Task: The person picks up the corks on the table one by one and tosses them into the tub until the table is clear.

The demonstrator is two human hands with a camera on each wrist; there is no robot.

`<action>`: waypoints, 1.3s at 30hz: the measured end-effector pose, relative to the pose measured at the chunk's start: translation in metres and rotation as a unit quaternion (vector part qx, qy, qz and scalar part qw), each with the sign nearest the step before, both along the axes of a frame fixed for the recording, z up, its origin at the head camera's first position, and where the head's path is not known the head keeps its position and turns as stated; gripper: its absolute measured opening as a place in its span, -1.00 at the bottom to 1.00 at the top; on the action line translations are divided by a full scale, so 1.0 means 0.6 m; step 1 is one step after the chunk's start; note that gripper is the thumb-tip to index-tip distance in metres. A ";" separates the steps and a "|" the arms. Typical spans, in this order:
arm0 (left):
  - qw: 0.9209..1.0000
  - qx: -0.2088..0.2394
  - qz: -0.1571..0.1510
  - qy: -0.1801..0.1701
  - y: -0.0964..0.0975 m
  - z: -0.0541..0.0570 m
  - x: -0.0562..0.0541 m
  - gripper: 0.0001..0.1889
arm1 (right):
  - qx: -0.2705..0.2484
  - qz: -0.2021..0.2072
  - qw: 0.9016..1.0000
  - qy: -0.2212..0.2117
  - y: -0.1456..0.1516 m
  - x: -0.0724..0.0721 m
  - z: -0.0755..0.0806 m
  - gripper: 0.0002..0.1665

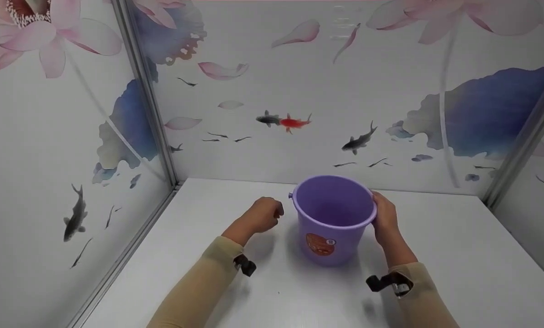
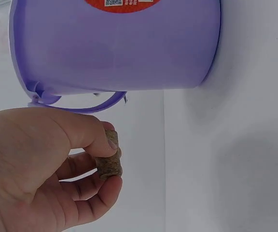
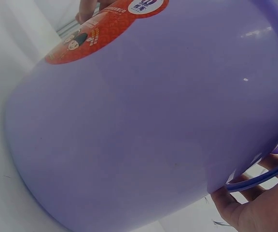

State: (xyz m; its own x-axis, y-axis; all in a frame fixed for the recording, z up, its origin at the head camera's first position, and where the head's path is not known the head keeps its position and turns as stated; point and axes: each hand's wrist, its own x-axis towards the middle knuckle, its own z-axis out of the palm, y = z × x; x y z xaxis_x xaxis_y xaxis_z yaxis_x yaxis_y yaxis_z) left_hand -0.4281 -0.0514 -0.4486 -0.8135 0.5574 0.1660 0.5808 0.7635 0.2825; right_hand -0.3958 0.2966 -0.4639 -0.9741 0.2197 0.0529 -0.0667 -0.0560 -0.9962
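Observation:
A purple bucket stands upright on the white table, a red-orange label on its near side. My right hand grips it at the right of the rim; the right wrist view shows the thumb against the wall and fingers behind the handle. To the left of the bucket, apart from it, my left hand is raised over the table. Between thumb and fingertips it pinches a small brown cylinder like a cork, hidden from the head view. The bucket's inside looks dark purple, its bottom out of sight.
Behind the bucket rises a white back panel printed with fish, petals and lotus leaves. Similar panels stand at the left and right, joined by metal corner posts. The white table reaches toward me.

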 end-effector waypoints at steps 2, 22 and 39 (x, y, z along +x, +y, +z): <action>1.000 0.001 0.000 0.004 -0.002 0.006 -0.003 -0.79 | 0.003 -0.002 1.000 0.004 0.000 0.001 0.001 -0.47; 1.000 0.006 0.005 0.007 0.000 0.036 -0.030 -0.79 | 0.024 0.007 1.000 -0.001 0.005 0.001 -0.002 -0.41; 0.998 0.044 -0.017 0.035 0.016 0.102 -0.031 -0.75 | 0.020 0.006 1.000 0.009 -0.004 0.009 0.004 -0.41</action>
